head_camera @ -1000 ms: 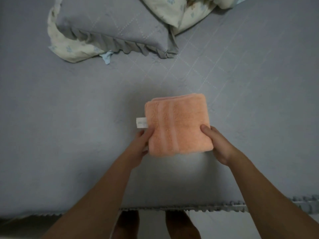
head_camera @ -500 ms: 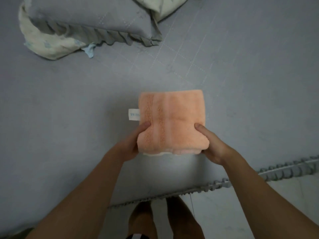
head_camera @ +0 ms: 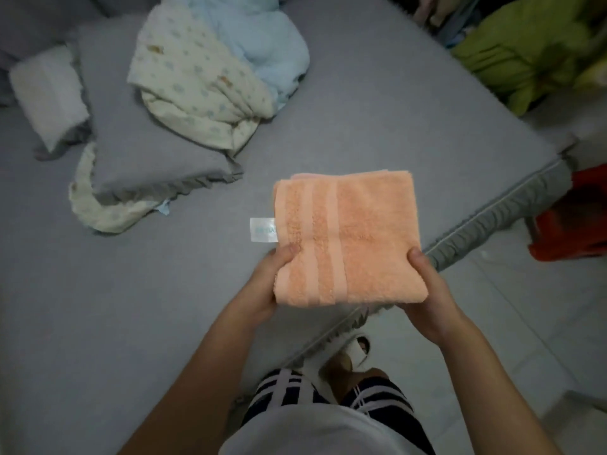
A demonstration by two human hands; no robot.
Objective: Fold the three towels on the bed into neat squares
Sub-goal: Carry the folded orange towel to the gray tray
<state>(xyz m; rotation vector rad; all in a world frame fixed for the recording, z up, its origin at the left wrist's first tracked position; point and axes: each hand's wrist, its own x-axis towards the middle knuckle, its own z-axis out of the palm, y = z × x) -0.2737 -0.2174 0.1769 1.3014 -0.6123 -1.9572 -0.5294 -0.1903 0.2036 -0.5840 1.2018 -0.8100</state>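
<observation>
A peach towel [head_camera: 361, 231], folded into a thick square with two pale stripes and a white label on its left edge, is held up above the near edge of the grey bed [head_camera: 98, 307]. My left hand [head_camera: 266, 284] grips its near left corner, thumb on top. My right hand [head_camera: 427, 290] grips its near right corner the same way. A folded white towel [head_camera: 49, 93] lies at the far left of the bed. A crumpled light blue cloth [head_camera: 262, 44] lies at the far middle; whether it is a towel I cannot tell.
A grey frilled pillow [head_camera: 141, 142] lies on a cream dotted blanket [head_camera: 197, 90] at the back left. Beyond the bed's right edge are a green bundle [head_camera: 525, 50] and a red object [head_camera: 574, 221] on the tiled floor. My legs and a slipper [head_camera: 358, 349] are below.
The peach towel has been lifted off the bed in both hands and carried toward the bed's right edge. The view has swung back and right, showing more of the room.
</observation>
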